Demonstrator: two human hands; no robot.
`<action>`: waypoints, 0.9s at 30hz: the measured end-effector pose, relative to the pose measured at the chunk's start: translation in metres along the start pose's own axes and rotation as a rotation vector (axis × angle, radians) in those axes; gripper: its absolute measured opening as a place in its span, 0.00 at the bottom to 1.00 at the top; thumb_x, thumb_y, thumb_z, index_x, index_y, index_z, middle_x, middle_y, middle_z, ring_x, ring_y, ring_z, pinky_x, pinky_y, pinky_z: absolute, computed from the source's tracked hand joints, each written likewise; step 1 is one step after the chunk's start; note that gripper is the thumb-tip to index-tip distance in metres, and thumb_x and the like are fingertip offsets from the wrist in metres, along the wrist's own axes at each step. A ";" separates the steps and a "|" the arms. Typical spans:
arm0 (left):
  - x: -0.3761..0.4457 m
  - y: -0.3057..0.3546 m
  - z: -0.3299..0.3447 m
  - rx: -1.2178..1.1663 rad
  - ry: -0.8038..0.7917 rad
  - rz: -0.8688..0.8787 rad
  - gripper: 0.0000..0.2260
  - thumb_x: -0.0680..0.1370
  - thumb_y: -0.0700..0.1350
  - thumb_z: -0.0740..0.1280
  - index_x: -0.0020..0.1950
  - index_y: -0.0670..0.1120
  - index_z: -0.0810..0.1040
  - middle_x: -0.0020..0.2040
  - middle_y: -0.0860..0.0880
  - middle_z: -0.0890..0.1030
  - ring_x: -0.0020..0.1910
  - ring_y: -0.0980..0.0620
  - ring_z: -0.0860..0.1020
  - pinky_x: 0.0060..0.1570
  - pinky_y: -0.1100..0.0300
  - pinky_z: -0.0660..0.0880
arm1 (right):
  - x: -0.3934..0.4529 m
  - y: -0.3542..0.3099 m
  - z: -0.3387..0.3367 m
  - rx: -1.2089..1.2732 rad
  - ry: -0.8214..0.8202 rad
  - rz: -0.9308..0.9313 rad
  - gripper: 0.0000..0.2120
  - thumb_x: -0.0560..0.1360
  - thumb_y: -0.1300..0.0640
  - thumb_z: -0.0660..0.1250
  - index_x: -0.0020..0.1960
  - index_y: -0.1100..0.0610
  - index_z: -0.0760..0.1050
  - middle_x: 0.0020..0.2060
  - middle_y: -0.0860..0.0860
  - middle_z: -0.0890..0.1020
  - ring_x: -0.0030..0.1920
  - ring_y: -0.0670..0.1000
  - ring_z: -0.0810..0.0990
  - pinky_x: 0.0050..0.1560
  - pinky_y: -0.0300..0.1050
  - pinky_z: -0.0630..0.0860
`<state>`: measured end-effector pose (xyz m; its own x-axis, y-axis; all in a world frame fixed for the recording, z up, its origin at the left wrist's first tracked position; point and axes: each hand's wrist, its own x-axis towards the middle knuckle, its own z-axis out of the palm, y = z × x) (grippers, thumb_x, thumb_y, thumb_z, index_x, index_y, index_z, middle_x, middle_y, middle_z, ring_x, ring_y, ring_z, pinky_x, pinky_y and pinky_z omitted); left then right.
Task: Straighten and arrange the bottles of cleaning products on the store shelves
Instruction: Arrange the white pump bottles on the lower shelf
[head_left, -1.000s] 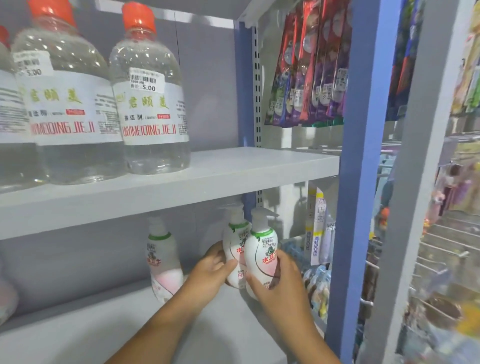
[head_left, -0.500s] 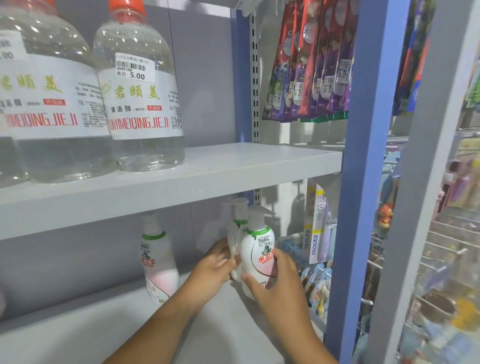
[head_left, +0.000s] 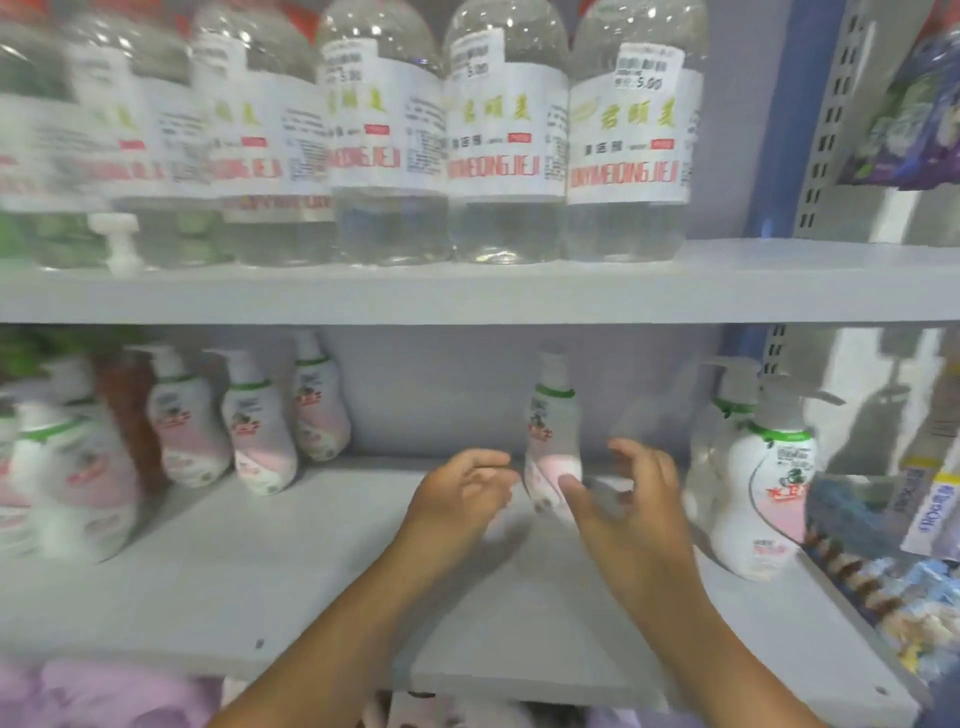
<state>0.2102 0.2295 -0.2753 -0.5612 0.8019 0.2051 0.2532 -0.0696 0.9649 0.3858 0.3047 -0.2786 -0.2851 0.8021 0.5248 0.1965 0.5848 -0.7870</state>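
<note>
Pump bottle blurred, base behind right hand

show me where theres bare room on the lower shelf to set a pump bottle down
Bare room on the lower shelf: its front part, and the stretch between the left cluster of pump bottles and the lone pump bottle. Both hands hover by that lone bottle. The right end is crowded: two pump bottles against packaged goods.
</note>
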 end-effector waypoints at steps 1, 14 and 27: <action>-0.003 -0.004 -0.028 0.025 0.142 0.012 0.07 0.77 0.46 0.73 0.55 0.49 0.83 0.44 0.50 0.87 0.45 0.55 0.85 0.53 0.56 0.81 | 0.015 -0.001 0.014 -0.027 -0.055 0.076 0.33 0.73 0.46 0.77 0.73 0.51 0.69 0.65 0.43 0.69 0.68 0.47 0.70 0.67 0.43 0.69; 0.019 -0.035 -0.232 0.306 0.505 -0.119 0.17 0.79 0.49 0.72 0.64 0.44 0.73 0.56 0.48 0.78 0.51 0.49 0.75 0.43 0.58 0.68 | 0.043 -0.014 0.080 0.118 -0.212 0.207 0.13 0.76 0.55 0.76 0.59 0.51 0.81 0.50 0.48 0.88 0.50 0.49 0.87 0.41 0.37 0.80; 0.049 -0.035 -0.171 0.213 -0.061 0.030 0.19 0.68 0.43 0.80 0.54 0.54 0.78 0.48 0.54 0.86 0.47 0.56 0.85 0.49 0.56 0.82 | 0.004 -0.052 0.114 -0.141 0.145 0.195 0.19 0.67 0.50 0.81 0.51 0.48 0.74 0.47 0.46 0.77 0.42 0.39 0.77 0.38 0.28 0.68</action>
<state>0.0391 0.1698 -0.2715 -0.5037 0.8363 0.2167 0.4338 0.0279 0.9006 0.2676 0.2639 -0.2723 -0.0937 0.9041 0.4169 0.3664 0.4207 -0.8299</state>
